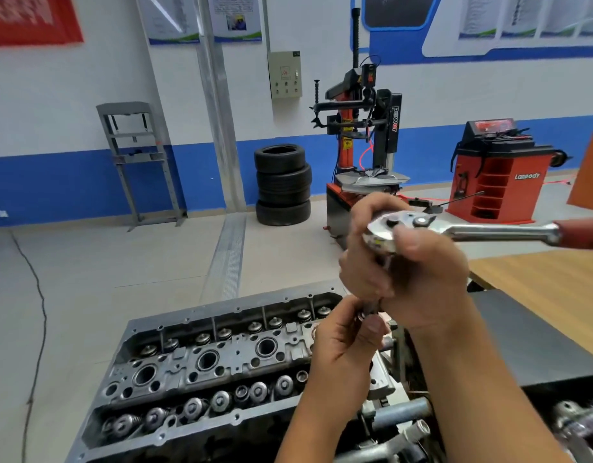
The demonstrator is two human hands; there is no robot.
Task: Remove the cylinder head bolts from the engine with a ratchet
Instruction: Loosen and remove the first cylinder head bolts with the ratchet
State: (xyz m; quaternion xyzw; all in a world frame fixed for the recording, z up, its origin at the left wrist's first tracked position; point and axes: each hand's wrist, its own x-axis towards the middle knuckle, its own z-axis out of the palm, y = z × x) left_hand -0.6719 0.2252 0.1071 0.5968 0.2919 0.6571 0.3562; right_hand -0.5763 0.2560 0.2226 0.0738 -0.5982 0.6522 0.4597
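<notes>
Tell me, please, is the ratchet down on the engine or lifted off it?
Lifted off: the ratchet sits raised above the cylinder head, gripped by the right hand.

tyre stack (283, 184) | tyre changer (361, 135) | wheel balancer (498, 172) | wooden table (555, 289)

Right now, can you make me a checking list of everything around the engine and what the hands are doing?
Surface: wooden tabletop at right, dark mat beside it.
Job's things: cylinder head open, valve springs showing; ratchet raised above it, handle pointing right.
Clutter: metal parts at bottom right, blurred.
Grips: right hand holds the ratchet head; left hand pinches the shaft below it.
Cables: black cable on floor; red hose at tyre changer.
Surroundings: stacked tyres, wheel balancer, grey press frame.
</notes>
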